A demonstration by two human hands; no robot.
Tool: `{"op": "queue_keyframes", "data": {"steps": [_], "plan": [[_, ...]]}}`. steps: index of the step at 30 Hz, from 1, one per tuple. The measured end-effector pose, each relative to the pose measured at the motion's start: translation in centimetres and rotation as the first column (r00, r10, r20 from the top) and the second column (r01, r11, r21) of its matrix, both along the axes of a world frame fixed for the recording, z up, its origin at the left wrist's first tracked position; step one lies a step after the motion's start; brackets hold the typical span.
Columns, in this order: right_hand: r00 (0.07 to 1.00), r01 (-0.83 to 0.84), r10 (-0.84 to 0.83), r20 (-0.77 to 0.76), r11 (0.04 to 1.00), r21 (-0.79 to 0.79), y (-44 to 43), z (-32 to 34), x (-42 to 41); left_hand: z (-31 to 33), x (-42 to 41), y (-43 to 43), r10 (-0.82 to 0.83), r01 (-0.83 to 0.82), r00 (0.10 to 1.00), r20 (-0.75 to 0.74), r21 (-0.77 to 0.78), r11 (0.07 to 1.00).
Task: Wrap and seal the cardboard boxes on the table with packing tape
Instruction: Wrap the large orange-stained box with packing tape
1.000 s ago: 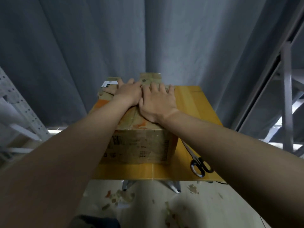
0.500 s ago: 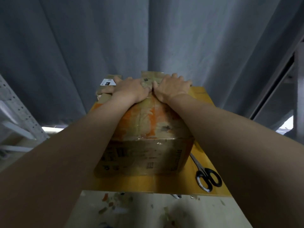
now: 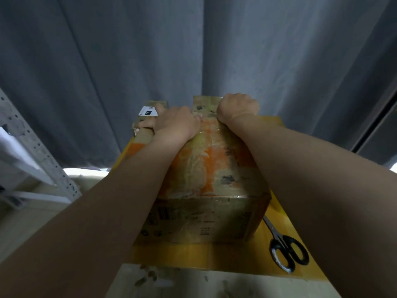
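Cardboard box [image 3: 204, 218] sits on the yellow desk [image 3: 193, 253], tape [image 3: 193, 168] glossy across its top. Left hand [image 3: 176, 123] presses flat, grip wide. Right hand [image 3: 238, 108] hooks its grip over the far edge. Smoothing-down, I'd say; next likely wants the scissors [image 3: 277, 237].

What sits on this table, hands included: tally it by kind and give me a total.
cardboard box: 1
scissors: 1
hands on the box, left hand and right hand: 2
Total: 4
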State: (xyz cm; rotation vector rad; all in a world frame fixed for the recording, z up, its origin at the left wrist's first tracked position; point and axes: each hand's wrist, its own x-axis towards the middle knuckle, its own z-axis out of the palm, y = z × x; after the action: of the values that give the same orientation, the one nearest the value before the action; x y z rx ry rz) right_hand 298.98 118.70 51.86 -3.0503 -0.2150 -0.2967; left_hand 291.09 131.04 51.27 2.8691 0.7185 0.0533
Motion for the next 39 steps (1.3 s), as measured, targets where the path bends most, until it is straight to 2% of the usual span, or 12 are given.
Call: {"op": "queue_keyframes", "data": {"steps": [4, 8, 11, 13, 17, 19, 24, 26, 30, 34, 37, 39], "plan": [[1.000, -0.018, 0.018, 0.021, 1.000, 0.023, -0.7, -0.1, -0.7, 0.2, -0.7, 0.0, 0.039, -0.036, 0.998, 0.058, -0.057, 0.998], [0.970, 0.051, -0.023, -0.242, 0.993, 0.107, -2.0, 0.6, -2.8, 2.0, -1.8, 1.8, 0.166, -0.150, 0.982, 0.092, -0.162, 0.975], [0.924, -0.007, 0.086, -0.374, 0.978, 0.208, -2.2, 1.9, -5.0, 3.0, -4.1, 3.4, 0.170, -0.126, 0.980, 0.101, -0.347, 0.929], [0.884, -0.022, 0.161, -0.438, 0.952, 0.307, -2.0, 2.8, -6.2, 3.6, -5.5, 3.5, 0.160, -0.072, 0.971, 0.177, -0.421, 0.904], [0.943, 0.095, 0.118, -0.311, 0.800, 0.592, -2.9, 5.7, -9.1, 7.8, -8.8, 2.6, 0.207, -0.069, 0.911, 0.356, -0.363, 0.929], [0.972, 0.109, 0.074, -0.225, 0.701, 0.704, -3.7, 7.4, -10.4, 9.9, -10.5, 2.7, 0.254, -0.052, 0.858, 0.446, -0.417, 0.907], [0.991, 0.066, 0.055, -0.123, 0.599, 0.798, -5.8, 10.0, -13.6, 12.3, -15.2, 2.4, 0.355, 0.066, 0.652, 0.670, -0.516, 0.854], [0.990, 0.054, 0.077, -0.121, 0.582, 0.811, -6.4, 9.9, -14.8, 11.8, -16.8, 2.5, 0.366, 0.076, 0.624, 0.690, -0.520, 0.851], [0.986, 0.000, 0.127, -0.112, 0.659, 0.752, -7.3, 9.3, -16.6, 9.9, -19.3, 2.9, 0.377, 0.054, 0.665, 0.645, -0.546, 0.836], [0.947, -0.018, 0.228, -0.227, 0.744, 0.668, -7.4, 10.5, -18.4, 8.0, -21.5, 3.8, 0.353, -0.035, 0.770, 0.532, -0.517, 0.855], [0.955, -0.103, 0.217, -0.201, 0.881, 0.463, -6.1, 12.1, -19.9, 7.9, -22.0, 4.2, 0.269, -0.081, 0.867, 0.419, -0.414, 0.907], [0.957, -0.191, 0.247, -0.154, 0.932, 0.309, -4.8, 11.8, -20.4, 8.6, -21.3, 3.8, 0.217, -0.084, 0.910, 0.354, -0.355, 0.931]]}}
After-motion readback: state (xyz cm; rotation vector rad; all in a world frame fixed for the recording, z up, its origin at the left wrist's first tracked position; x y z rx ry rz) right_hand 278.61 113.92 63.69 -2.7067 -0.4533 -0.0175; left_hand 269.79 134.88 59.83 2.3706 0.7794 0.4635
